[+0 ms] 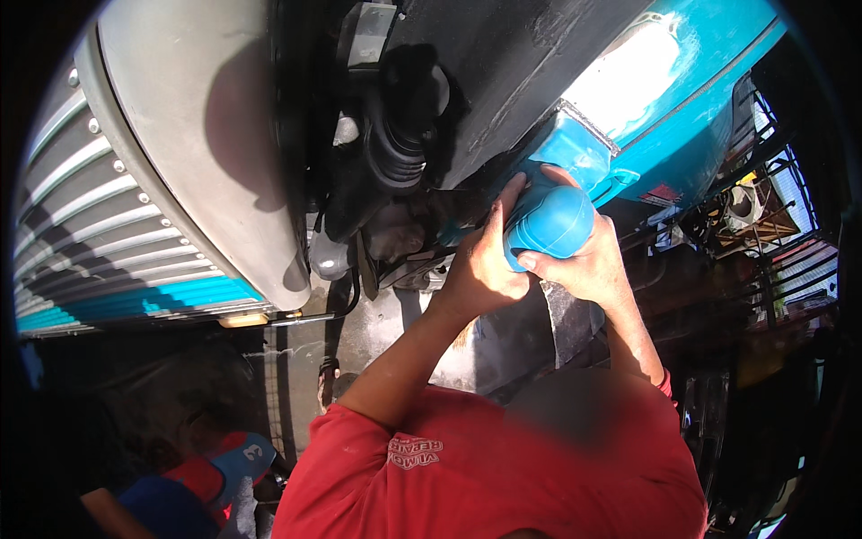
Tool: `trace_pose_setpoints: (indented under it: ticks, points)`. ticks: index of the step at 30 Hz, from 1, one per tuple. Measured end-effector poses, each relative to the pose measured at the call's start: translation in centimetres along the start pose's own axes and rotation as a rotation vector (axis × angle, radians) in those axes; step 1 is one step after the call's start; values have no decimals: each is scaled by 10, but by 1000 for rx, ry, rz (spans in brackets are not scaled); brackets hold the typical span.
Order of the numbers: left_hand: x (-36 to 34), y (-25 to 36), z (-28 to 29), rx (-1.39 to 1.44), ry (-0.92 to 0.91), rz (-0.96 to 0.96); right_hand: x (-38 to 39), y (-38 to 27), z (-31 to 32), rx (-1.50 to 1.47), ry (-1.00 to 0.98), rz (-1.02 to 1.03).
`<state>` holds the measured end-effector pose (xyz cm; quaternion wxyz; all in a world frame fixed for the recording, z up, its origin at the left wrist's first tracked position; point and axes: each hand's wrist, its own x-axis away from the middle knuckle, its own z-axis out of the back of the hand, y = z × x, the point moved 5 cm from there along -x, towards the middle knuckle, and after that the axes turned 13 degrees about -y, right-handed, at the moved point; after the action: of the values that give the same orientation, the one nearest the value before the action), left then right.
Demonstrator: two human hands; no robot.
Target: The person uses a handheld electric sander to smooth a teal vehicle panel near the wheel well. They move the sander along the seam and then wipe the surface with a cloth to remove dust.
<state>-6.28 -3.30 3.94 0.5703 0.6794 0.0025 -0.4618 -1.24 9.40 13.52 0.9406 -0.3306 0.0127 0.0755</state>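
Observation:
Both my hands are wrapped round a smooth, rounded blue piece (552, 220) with a thin seam line across its end; its exact kind does not show. My left hand (489, 274) grips its left side, fingers reaching up along it. On the other side, my right hand (588, 265) holds it with the thumb pressed near its lower edge. Just beyond it is a glossy light blue block-shaped part (575, 148), beside a teal painted panel (700, 81). Whether the rounded piece is joined to these parts is hidden by my fingers.
A ribbed metal vehicle side (108, 216) with a teal stripe stands at the left. Between it and my hands is a black ribbed rubber duct (400, 153). A person in red and blue (215, 472) is at the lower left. Metal framework (763, 216) stands at the right.

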Motion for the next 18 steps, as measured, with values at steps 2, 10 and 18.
trace_pose_setpoints:
  ticks: [2, 10, 18]
  points:
    - [-11, 13, 1, -7, -4, -22, -2, -8, 17, -5, 1, 56]
    - [-80, 70, -3, -23, -33, 20, -4, -54, 97, 6, 118, 134]
    - [-27, 13, -3, -42, -31, -81, 3, -7, 27, -127, 92, 139]
